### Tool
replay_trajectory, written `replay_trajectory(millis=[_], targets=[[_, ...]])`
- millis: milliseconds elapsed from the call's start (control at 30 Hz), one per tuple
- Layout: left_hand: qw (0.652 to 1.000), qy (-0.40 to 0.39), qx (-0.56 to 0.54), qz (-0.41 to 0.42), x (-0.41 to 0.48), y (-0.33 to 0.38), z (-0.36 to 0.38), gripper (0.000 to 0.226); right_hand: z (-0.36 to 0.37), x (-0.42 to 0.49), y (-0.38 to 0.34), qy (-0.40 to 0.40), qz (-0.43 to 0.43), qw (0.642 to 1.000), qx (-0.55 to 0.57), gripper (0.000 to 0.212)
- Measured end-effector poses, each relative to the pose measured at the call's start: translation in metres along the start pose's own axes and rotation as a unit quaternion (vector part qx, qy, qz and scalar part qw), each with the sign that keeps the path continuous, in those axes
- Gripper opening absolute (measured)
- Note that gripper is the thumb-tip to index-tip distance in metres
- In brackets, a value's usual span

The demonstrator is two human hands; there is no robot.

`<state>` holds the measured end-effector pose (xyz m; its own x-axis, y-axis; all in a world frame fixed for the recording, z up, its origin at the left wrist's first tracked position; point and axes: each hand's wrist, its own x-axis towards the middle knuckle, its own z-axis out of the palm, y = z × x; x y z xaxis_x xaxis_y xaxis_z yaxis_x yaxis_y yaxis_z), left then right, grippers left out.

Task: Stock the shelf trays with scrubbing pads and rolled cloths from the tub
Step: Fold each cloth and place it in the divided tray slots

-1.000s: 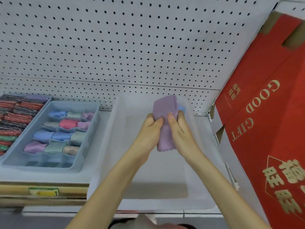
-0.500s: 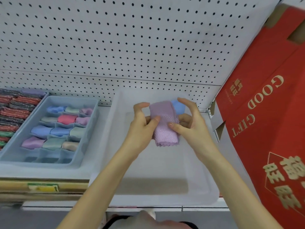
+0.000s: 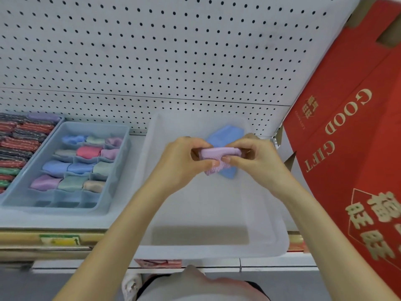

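Observation:
A translucent white tub (image 3: 267, 246) sits on the shelf in front of me. Over its middle, my left hand (image 3: 182, 164) and my right hand (image 3: 258, 159) both pinch a purple cloth (image 3: 217, 156), which is folded into a short roll between my fingers. One blue cloth (image 3: 225, 135) lies in the tub behind and under the purple one. To the left stands a blue divided tray (image 3: 117, 170) with several rolled cloths in its back compartments; its front row holds nothing.
Further left, another tray holds rows of red, dark and green scrubbing pads (image 3: 17, 144). A white pegboard (image 3: 152, 51) backs the shelf. A large red gift box (image 3: 351, 148) leans close on the right. A yellow price tag (image 3: 60, 240) marks the shelf edge.
The purple cloth hung long and flat between my hands a second ago. It has since been folded and rolled into a compact bundle, and my hands have closed in round its two ends.

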<state>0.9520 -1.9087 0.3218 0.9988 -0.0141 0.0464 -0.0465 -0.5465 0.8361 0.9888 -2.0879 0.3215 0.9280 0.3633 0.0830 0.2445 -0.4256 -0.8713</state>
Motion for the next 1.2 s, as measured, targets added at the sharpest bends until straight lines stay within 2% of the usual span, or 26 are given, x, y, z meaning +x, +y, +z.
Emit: replay_trajectory(millis=[67, 100, 167, 233, 333, 400, 467, 567, 700, 833, 933, 1000, 1100, 1200], targets=[[1.0, -0.013, 0.006, -0.01, 0.0, -0.003, -0.006, 0.007, -0.002, -0.001, -0.001, -0.031, 0.018, 0.999, 0.016, 0.016], [0.999, -0.031, -0.019, -0.016, 0.0, -0.004, -0.008, 0.01, -0.002, -0.002, -0.003, -0.052, 0.033, 0.997, 0.052, 0.009], [0.989, -0.074, -0.119, -0.042, -0.002, -0.002, -0.01, 0.023, 0.0, -0.004, -0.004, -0.085, 0.056, 0.988, 0.119, 0.012], [0.972, -0.091, -0.207, -0.073, -0.005, 0.002, -0.007, 0.022, 0.007, -0.005, -0.005, -0.084, 0.074, 0.979, 0.17, 0.016], [0.971, -0.065, -0.213, -0.081, -0.008, 0.0, 0.0, 0.024, 0.015, -0.006, -0.007, -0.056, 0.086, 0.976, 0.191, 0.01], [0.971, -0.061, -0.217, -0.079, -0.009, -0.002, 0.0, 0.025, 0.015, -0.007, -0.005, -0.073, 0.092, 0.97, 0.212, 0.003], [0.967, -0.068, -0.232, -0.081, -0.011, -0.003, -0.003, 0.02, 0.014, -0.008, -0.003, -0.085, 0.095, 0.965, 0.23, 0.011], [0.948, -0.091, -0.283, -0.116, -0.015, -0.007, -0.006, 0.016, 0.02, -0.008, -0.003, -0.034, 0.062, 0.968, 0.242, 0.015], [0.901, -0.142, -0.364, -0.19, -0.022, -0.008, -0.007, 0.032, 0.032, -0.003, -0.002, 0.061, -0.027, 0.981, 0.182, 0.02], [0.849, -0.174, -0.456, -0.204, -0.027, -0.008, -0.017, 0.054, 0.04, -0.002, -0.001, 0.088, -0.104, 0.983, 0.122, 0.025], [0.81, -0.155, -0.503, -0.258, -0.025, -0.011, -0.025, 0.074, 0.04, 0.001, 0.002, 0.051, -0.167, 0.981, 0.087, 0.028], [0.811, -0.148, -0.499, -0.268, -0.023, -0.014, -0.031, 0.076, 0.038, 0.004, 0.002, 0.002, -0.187, 0.979, 0.075, 0.03], [0.824, -0.144, -0.483, -0.259, -0.023, -0.017, -0.042, 0.064, 0.04, 0.008, -0.004, -0.061, -0.189, 0.979, 0.047, 0.031], [0.843, -0.13, -0.459, -0.249, -0.023, -0.024, -0.053, 0.039, 0.045, 0.013, -0.013, -0.115, -0.178, 0.977, 0.02, 0.039]])
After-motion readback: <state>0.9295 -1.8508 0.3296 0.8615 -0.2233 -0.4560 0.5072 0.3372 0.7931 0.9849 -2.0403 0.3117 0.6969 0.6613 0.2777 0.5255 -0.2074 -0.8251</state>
